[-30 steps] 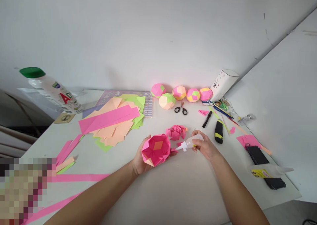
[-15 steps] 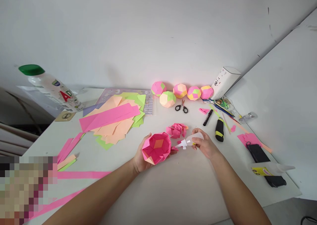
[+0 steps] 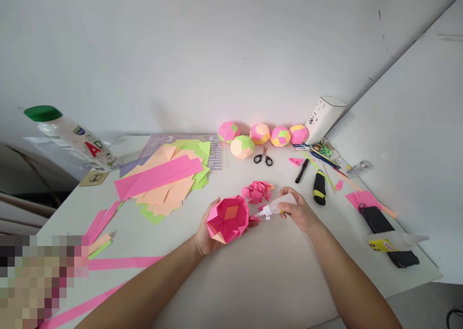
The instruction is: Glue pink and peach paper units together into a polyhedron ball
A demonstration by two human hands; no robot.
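Note:
My left hand is closed around a half-built pink paper ball, its open hollow side facing up and a peach panel showing inside. Small pink flaps stick out at its right edge, close to the fingertips. In my right hand is a clear glue bottle, tilted so that its white nozzle points left at those flaps. Whether the tip touches the paper I cannot tell. Just behind lies a pile of folded pink paper pieces.
Coloured paper sheets lie at left, beside a tall white bottle. Finished paper balls line the wall, near scissors. At right are a marker, a utility knife, a phone and another glue bottle.
The view has shifted slightly. Both hands keep their hold on the paper ball and the glue bottle, with the nozzle still at the ball's right-hand flaps.

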